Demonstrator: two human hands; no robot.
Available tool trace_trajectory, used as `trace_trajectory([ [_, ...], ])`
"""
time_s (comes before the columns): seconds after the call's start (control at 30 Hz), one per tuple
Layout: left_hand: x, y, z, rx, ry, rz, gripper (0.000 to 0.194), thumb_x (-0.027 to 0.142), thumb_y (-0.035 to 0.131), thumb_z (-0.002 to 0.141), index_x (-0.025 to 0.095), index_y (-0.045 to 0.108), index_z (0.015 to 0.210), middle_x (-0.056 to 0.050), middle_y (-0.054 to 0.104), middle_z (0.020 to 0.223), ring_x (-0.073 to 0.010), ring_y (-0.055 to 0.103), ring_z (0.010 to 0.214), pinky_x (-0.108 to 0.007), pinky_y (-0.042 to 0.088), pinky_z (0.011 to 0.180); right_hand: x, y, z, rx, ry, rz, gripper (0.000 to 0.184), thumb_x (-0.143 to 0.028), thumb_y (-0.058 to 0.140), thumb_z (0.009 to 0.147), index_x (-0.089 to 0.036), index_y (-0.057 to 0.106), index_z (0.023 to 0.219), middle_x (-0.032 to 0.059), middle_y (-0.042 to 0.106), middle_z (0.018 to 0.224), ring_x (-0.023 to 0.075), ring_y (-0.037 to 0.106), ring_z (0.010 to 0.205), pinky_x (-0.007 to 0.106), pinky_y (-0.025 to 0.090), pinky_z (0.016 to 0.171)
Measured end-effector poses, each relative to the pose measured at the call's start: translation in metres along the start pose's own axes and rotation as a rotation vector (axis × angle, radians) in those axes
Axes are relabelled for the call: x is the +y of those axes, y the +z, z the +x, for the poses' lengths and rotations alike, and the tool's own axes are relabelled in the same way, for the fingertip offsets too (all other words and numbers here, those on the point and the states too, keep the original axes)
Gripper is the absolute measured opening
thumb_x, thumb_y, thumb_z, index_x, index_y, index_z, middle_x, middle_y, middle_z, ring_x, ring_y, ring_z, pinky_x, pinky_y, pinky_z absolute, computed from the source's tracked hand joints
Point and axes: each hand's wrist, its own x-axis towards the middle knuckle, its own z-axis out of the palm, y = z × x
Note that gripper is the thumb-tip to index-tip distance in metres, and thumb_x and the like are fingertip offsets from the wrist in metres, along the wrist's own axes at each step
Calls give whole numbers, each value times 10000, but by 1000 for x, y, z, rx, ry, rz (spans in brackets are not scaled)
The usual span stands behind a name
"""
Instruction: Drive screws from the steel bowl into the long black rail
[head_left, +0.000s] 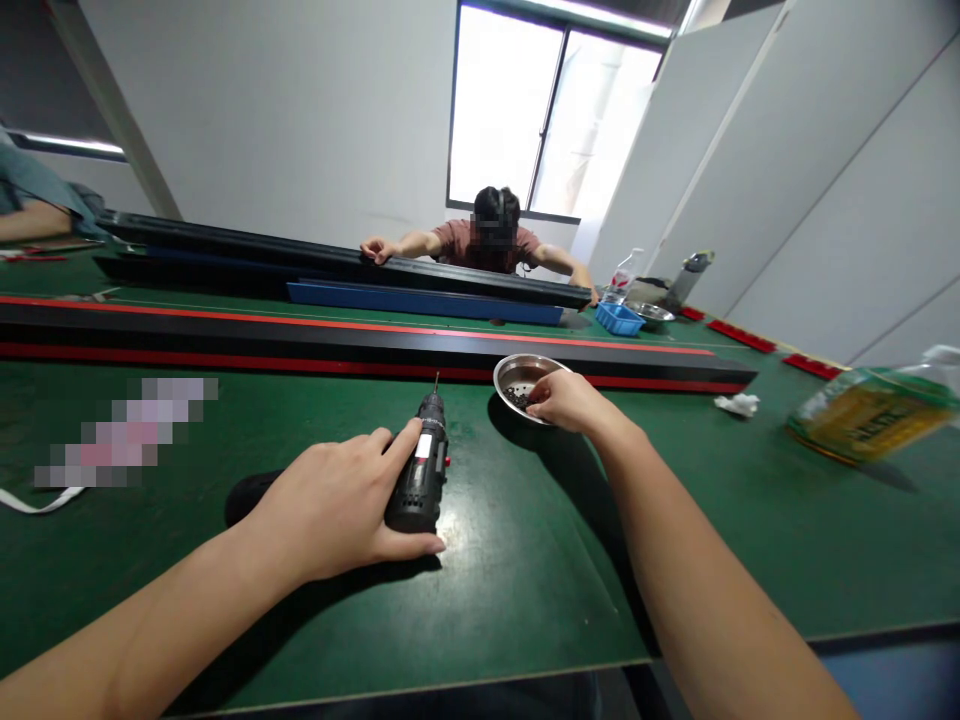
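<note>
A black cordless drill [420, 475] lies on its side on the green table, its thin bit pointing away from me. My left hand [341, 500] is wrapped over the drill's body, covering much of it. To the right stands a round metal bowl [517, 362] with small black screws [516, 397] in it. The fingers of my right hand [564, 402] reach over the near rim and pinch among the screws; their tips are partly hidden. Just beyond the bowl runs a long black bar with red edges [360, 345].
Across the table [510, 590], a person [491, 235] holds a long black profile [300, 250] above a blue bar [427, 302]. Another person's arm [37, 220] shows at far left. On the right are a blue basket [619, 319], crumpled tissue [739, 404] and a yellow-green container [870, 415].
</note>
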Motion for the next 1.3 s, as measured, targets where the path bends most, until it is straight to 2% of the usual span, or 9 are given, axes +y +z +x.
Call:
trace_trajectory([
  [0.23, 0, -1, 0, -8, 0, -8, 1170, 925, 499, 809, 166, 302, 1677, -184, 733, 1222, -392, 761, 983, -478, 599, 790, -7, -6, -3, 218, 24, 53, 133, -208, 741, 909, -176, 865, 941, 102, 822, 937, 207, 736, 839, 260, 450, 697],
  [0.43, 0, 1, 1, 1, 3, -5, 1166, 928, 498, 808, 165, 315, 1671, -168, 734, 1195, -388, 761, 972, -475, 602, 782, -10, -7, -2, 338, 51, 2, 297, -276, 585, 1019, -164, 837, 908, 147, 814, 949, 253, 742, 874, 293, 456, 740],
  [0.6, -1, 1, 0, 9, 11, -11, 1164, 930, 501, 808, 165, 321, 1666, -163, 732, 1174, -393, 760, 967, -485, 604, 779, -18, -2, 2, 448, -31, 99, 186, -222, 633, 974, -170, 810, 997, 114, 816, 989, 233, 742, 915, 285, 499, 803],
  [0.77, -1, 2, -3, -4, 23, -39, 1170, 921, 537, 794, 166, 333, 1664, -166, 739, 1153, -401, 760, 955, -505, 606, 783, -60, 7, -1, 506, -256, 290, 111, -195, 713, 941, -191, 824, 935, 76, 830, 983, 199, 753, 880, 284, 538, 850],
  [0.93, 0, 1, -4, -11, 25, -60, 1183, 919, 552, 782, 158, 335, 1661, -188, 734, 1214, -415, 759, 997, -532, 611, 835, -113, 43, 4, 439, -427, 362, 199, -309, 686, 1003, -197, 840, 946, 82, 838, 980, 211, 768, 895, 291, 556, 868],
  [1.03, 0, 0, -4, -9, 27, -66, 1171, 911, 569, 776, 159, 352, 1647, -194, 728, 1235, -409, 756, 1036, -516, 611, 867, -130, 70, 20, 368, -354, 485, 172, -258, 680, 993, -218, 845, 1014, 69, 842, 1072, 206, 783, 965, 272, 569, 898],
  [1.1, 0, -1, -4, -3, 30, -71, 1165, 906, 577, 775, 165, 349, 1645, -186, 731, 1219, -400, 758, 1024, -504, 614, 854, -133, 83, 33, 353, -239, 547, 172, -229, 681, 975, -222, 848, 1015, 66, 841, 1090, 213, 784, 1007, 276, 572, 935],
  [1.2, 0, -2, -4, 0, 36, -80, 1164, 914, 575, 771, 165, 359, 1634, -176, 733, 1182, -401, 761, 978, -507, 618, 809, -130, 94, 48, 364, -100, 590, 173, -234, 689, 952, -215, 854, 1002, 80, 839, 1083, 222, 783, 1029, 287, 567, 980],
  [1.3, 1, -3, -3, 0, 35, -81, 1164, 908, 591, 767, 170, 358, 1637, -172, 735, 1173, -399, 759, 983, -499, 615, 812, -121, 98, 59, 360, -22, 602, 176, -259, 696, 939, -209, 855, 999, 87, 839, 1069, 217, 783, 1030, 280, 562, 990],
])
